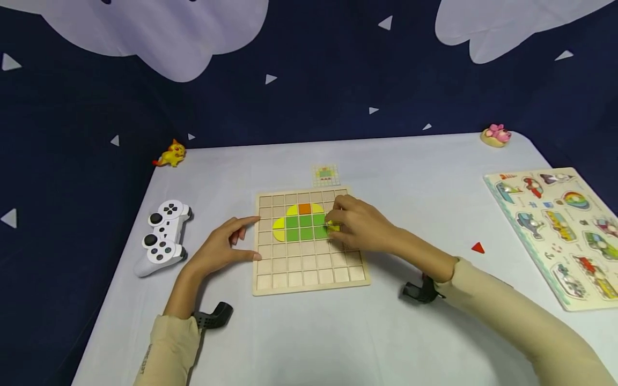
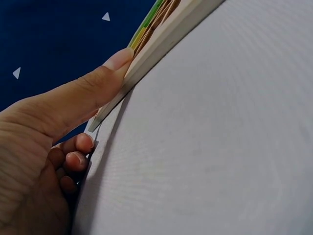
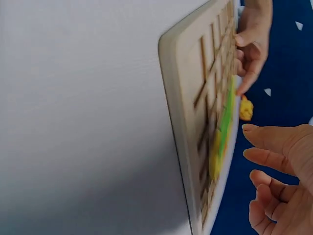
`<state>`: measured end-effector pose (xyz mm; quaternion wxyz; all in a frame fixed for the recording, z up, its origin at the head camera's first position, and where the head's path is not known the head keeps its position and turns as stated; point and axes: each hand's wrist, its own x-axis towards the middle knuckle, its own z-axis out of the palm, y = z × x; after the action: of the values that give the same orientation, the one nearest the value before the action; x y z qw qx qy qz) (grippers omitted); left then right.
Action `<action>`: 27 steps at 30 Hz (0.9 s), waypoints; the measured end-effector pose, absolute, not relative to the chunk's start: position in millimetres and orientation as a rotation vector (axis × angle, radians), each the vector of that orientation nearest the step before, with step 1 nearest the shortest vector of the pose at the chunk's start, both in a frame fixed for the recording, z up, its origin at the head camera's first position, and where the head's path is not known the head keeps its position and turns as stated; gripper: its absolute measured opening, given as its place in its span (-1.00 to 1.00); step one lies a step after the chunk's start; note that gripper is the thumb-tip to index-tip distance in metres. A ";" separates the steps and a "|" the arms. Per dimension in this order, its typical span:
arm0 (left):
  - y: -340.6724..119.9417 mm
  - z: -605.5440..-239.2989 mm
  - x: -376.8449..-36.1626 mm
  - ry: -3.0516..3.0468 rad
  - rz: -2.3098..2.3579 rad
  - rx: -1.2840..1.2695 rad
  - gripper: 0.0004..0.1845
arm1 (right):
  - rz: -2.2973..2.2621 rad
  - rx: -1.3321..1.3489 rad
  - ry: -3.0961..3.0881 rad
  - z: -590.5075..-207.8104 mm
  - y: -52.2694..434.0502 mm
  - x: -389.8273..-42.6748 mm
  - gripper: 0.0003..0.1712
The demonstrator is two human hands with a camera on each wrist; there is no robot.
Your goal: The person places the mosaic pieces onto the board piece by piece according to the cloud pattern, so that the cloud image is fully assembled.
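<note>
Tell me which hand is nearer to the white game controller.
Left. The left hand rests at the wooden grid board's left edge, just right of the white game controller. The right hand is over the board's coloured tiles, farther right.

**Lighting and image quality**

Head view: even, soft overhead light; faint shadows under both forearms on the table (image 1: 299, 332). Slight wide-angle bending at edges. Left wrist view sharp, skin close-up. Right wrist view: board (image 3: 195, 122) motion-blurred; dim shadow patch lower left.
</note>
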<state>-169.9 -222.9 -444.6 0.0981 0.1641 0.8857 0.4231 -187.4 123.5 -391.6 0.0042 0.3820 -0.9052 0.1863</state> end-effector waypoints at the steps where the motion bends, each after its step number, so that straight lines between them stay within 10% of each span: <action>1: -222.8 -445.2 -169.9 2.626 1.247 0.486 -0.13 | 0.601 1.178 -2.834 -390.0 129.4 -184.8 -0.72; 27: -221.8 -445.5 -169.5 2.625 1.246 0.468 -0.13 | 0.477 1.092 -2.886 -389.7 268.4 -110.1 -0.70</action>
<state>-169.5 -221.8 -445.5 0.0989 0.1582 0.8875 0.4214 -110.1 268.4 -389.7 0.0097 0.3497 -0.9242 0.1529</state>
